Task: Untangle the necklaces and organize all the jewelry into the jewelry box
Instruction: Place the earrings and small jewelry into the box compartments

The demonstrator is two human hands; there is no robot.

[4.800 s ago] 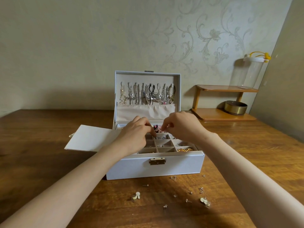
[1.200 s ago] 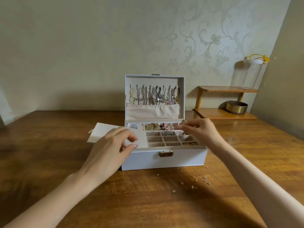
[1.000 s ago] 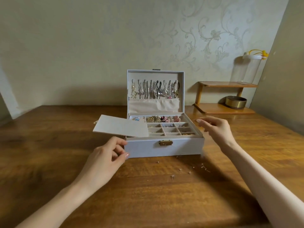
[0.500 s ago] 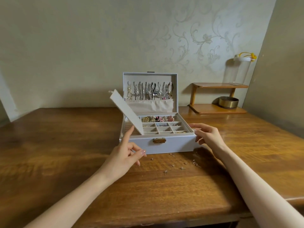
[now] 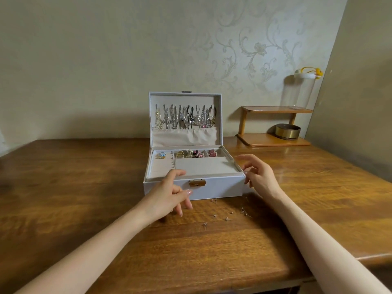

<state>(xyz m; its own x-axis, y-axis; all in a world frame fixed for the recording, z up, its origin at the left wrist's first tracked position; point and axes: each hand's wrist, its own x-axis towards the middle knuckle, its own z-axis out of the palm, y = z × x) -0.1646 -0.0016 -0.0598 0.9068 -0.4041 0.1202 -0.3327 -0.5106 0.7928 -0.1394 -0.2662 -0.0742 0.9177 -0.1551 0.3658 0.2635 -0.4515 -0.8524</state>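
Wooden table [image 5: 84, 177]. Jewelry box [image 5: 220, 187] at centre, lid upright, necklaces [image 5: 184, 118] hung inside. Left hand [image 5: 167, 194] at its 7 o'clock, thumb on rim, fingers loose, empty. Right hand [image 5: 259, 177] at 4 o'clock, fingers relaxed, empty. Tiny metal pieces [image 5: 227, 218] at 6 o'clock, unidentifiable.

light: dim, soft | shadow: behind jewelry box [image 5: 222, 187] | edges: bowed | focus: perhaps slightly soft

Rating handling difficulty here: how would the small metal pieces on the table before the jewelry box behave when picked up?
The small metal pieces look tiny and thin, so probably very light, needing a fingertip pinch. On the glossy wooden table they may skid when nudged. They lie scattered apart, so likely one pick each.
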